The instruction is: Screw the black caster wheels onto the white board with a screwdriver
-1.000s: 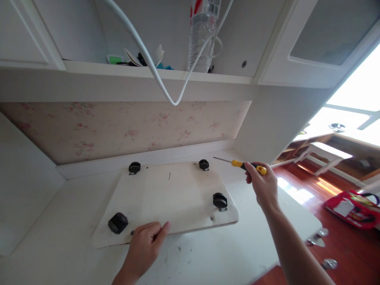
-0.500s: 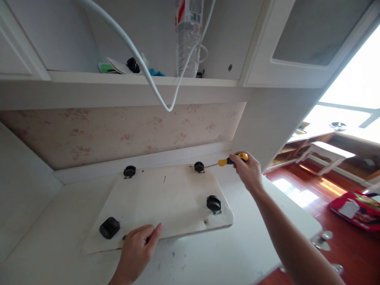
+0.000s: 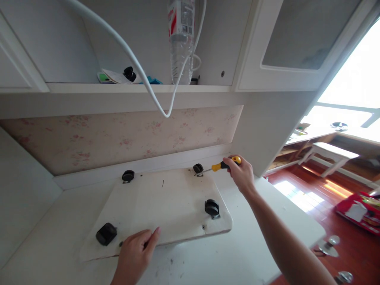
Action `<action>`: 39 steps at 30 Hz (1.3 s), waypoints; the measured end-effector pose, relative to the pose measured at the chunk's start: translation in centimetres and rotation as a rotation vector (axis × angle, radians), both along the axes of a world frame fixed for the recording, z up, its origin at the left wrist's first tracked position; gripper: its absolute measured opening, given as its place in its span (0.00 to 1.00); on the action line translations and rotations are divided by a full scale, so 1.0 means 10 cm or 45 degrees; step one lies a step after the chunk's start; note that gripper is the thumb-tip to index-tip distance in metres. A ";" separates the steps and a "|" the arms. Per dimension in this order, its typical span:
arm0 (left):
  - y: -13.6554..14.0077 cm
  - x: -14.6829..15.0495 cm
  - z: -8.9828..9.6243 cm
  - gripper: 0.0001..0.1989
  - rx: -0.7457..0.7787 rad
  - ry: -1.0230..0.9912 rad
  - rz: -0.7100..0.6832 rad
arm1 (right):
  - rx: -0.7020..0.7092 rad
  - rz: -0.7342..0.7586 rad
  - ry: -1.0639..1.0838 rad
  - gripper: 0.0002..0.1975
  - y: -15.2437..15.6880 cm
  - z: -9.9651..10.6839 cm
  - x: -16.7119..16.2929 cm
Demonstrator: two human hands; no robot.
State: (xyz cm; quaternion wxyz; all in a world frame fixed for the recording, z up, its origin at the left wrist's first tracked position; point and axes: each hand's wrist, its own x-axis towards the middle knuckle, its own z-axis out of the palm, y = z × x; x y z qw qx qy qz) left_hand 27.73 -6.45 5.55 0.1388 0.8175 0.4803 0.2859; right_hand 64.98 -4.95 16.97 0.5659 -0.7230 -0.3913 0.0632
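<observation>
A white board point(image 3: 166, 206) with rounded corners lies with its caster wheels facing up. Black casters sit near its corners: far right point(image 3: 198, 169), near right point(image 3: 211, 207), far left point(image 3: 128, 176) and near left point(image 3: 106, 234). My right hand point(image 3: 242, 174) is wrapped round a yellow-and-black screwdriver point(image 3: 219, 166), held slanting, its tip at the metal plate of the far right caster. At the board's near edge, my left hand point(image 3: 137, 249) has its fingers curled and its thumb lying along the top; the fingers' undersides are hidden.
The board rests on a white countertop point(image 3: 231, 253). Above hangs a white cabinet with a plastic bottle point(image 3: 181, 43) on its shelf, and a white cable point(image 3: 139, 67) droops in front. To the right are a red floor, a white bench point(image 3: 335, 152) and a red bag point(image 3: 359, 209).
The screwdriver now angles lower, its tip moved from the far right caster's wheel to its plate. That caster has turned a little. The view has shifted slightly; my left hand stays at the edge.
</observation>
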 end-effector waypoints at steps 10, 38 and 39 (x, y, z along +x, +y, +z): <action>0.00 0.02 0.02 0.27 0.028 -0.017 -0.011 | -0.058 -0.161 -0.160 0.16 0.12 0.09 0.26; 0.01 0.01 0.01 0.26 0.196 -0.038 -0.069 | -0.481 -0.007 -0.423 0.16 0.68 0.32 0.19; 0.01 0.01 0.01 0.26 0.202 -0.036 -0.070 | -0.494 -0.003 -0.431 0.15 0.69 0.33 0.19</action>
